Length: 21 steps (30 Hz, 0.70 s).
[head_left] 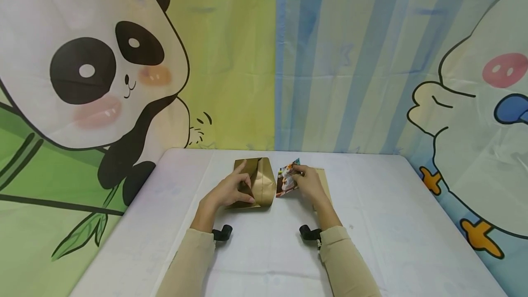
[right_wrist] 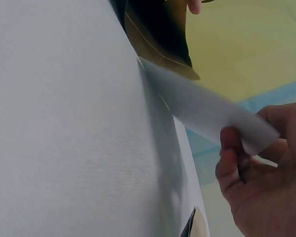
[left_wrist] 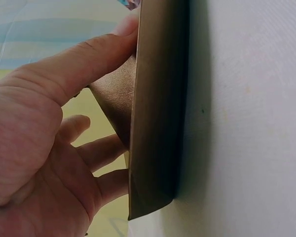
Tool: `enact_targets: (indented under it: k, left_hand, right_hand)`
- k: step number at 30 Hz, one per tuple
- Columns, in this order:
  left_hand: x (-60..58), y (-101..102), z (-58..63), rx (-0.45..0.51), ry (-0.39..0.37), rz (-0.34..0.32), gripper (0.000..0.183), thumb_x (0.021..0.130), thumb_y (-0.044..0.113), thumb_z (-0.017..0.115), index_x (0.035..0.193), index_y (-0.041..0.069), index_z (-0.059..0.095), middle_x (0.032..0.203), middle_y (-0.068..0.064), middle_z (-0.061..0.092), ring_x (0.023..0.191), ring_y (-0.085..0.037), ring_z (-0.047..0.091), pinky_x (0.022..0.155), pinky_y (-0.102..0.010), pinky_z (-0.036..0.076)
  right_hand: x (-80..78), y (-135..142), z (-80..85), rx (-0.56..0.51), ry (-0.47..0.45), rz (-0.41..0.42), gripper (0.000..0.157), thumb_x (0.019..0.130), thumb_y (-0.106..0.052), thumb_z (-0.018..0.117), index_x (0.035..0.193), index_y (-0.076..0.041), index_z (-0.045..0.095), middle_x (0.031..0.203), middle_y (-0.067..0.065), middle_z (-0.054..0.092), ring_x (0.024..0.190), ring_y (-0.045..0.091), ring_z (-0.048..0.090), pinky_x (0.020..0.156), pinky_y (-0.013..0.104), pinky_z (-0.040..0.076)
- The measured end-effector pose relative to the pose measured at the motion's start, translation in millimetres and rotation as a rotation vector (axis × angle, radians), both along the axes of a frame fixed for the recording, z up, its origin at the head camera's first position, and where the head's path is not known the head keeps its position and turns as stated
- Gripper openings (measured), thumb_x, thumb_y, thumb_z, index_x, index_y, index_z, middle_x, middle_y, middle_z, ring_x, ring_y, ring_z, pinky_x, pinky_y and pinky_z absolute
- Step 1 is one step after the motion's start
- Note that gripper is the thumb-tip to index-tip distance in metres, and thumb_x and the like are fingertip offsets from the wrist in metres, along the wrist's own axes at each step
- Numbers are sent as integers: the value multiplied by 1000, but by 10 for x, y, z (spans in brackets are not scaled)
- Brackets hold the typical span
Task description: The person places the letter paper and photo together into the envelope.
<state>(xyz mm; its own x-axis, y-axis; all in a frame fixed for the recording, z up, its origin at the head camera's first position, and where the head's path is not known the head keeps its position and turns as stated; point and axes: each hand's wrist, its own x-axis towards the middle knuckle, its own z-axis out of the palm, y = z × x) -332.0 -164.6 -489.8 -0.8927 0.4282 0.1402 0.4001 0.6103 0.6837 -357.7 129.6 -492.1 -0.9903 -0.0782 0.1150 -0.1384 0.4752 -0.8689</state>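
A gold paper envelope (head_left: pixel 264 182) lies on the white table, its mouth spread open. My left hand (head_left: pixel 233 189) rests on it with thumb and fingers apart; in the left wrist view, the thumb (left_wrist: pixel 84 61) lies along the envelope (left_wrist: pixel 158 108). To the right, my right hand (head_left: pixel 309 182) pinches a colourful picture card (head_left: pixel 286 180), tilted up off the table. The right wrist view shows the plain pale back of the card (right_wrist: pixel 202 106) between thumb and fingers. Its far end overlaps the envelope's edge (right_wrist: pixel 160 54) there.
A flat tan piece (head_left: pixel 323 180) lies partly under my right hand and forearm. The white table (head_left: pixel 264 260) runs back to printed cloth walls, with a panda (head_left: pixel 123 58) on the left and a white cartoon animal on the right.
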Motion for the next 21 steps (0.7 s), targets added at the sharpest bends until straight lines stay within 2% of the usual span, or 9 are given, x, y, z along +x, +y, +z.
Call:
enact_targets:
  k: [4, 7, 8, 10, 12, 15, 17, 19, 21]
  left_hand:
    - [-5, -2, -3, 4, 3, -7, 40, 63, 38, 89, 84, 20, 60, 162, -4, 2, 143, -37, 19, 106, -54, 30]
    - [-4, -8, -1, 5, 4, -9, 40, 63, 37, 89, 85, 20, 60, 162, -7, 3, 142, -37, 20, 106, -54, 31]
    - [-2, -14, 1, 3, 4, -8, 40, 63, 37, 89, 85, 19, 60, 162, -8, 3, 142, -37, 21, 106, -54, 31]
    - [3, -22, 10, -2, 2, 0, 40, 63, 37, 89, 85, 19, 60, 162, -8, 3, 142, -38, 21, 106, -54, 31]
    - [10, -28, 19, -5, -1, 9, 40, 63, 36, 89, 85, 18, 61, 162, -8, 2, 141, -37, 22, 105, -53, 32]
    - [16, -26, 30, -4, -4, 12, 40, 63, 35, 89, 85, 18, 61, 162, -5, 1, 141, -37, 22, 105, -53, 32]
    - [15, -19, 27, -6, -9, 4, 40, 63, 36, 89, 86, 18, 61, 161, -3, -2, 142, -37, 22, 106, -52, 32]
    - [15, -13, 24, -10, -13, -4, 40, 64, 36, 88, 87, 18, 61, 161, 0, -4, 142, -36, 20, 107, -51, 30]
    - [15, -14, 16, -18, -4, -5, 39, 65, 38, 88, 86, 19, 61, 161, 0, -5, 142, -36, 21, 107, -51, 31]
  right_hand:
    - [12, 26, 41, -85, 21, 38, 48, 88, -4, 65, 135, -4, 53, 132, 13, 54, 86, 22, 58, 63, 28, 49]
    - [16, 35, 56, -145, 27, 42, 58, 84, -6, 72, 138, -7, 50, 122, 14, 58, 63, 17, 59, 53, 28, 49]
    - [16, 33, 63, -164, 38, 28, 60, 84, -7, 73, 138, -8, 50, 121, 13, 58, 56, 14, 55, 50, 27, 46]
    - [16, 29, 80, -189, 75, -17, 60, 84, -10, 74, 138, -10, 51, 108, 19, 63, 46, 9, 47, 44, 25, 41]
    - [17, 23, 107, -225, 118, -58, 56, 86, -12, 72, 138, -11, 52, 110, 19, 65, 47, 4, 49, 45, 23, 41]
    - [26, 13, 144, -275, 153, -81, 51, 89, -9, 66, 137, -11, 52, 122, 14, 63, 58, 4, 60, 51, 22, 46]
    - [36, 8, 158, -292, 147, -74, 52, 88, -6, 64, 138, -12, 52, 136, 7, 55, 66, 8, 65, 55, 22, 48]
    - [43, 0, 157, -284, 130, -64, 56, 86, -3, 66, 139, -14, 51, 131, 9, 60, 60, 15, 64, 52, 23, 46]
    - [47, -19, 154, -281, 108, -35, 61, 85, -2, 67, 141, -15, 48, 134, 12, 56, 60, 17, 65, 52, 23, 47]
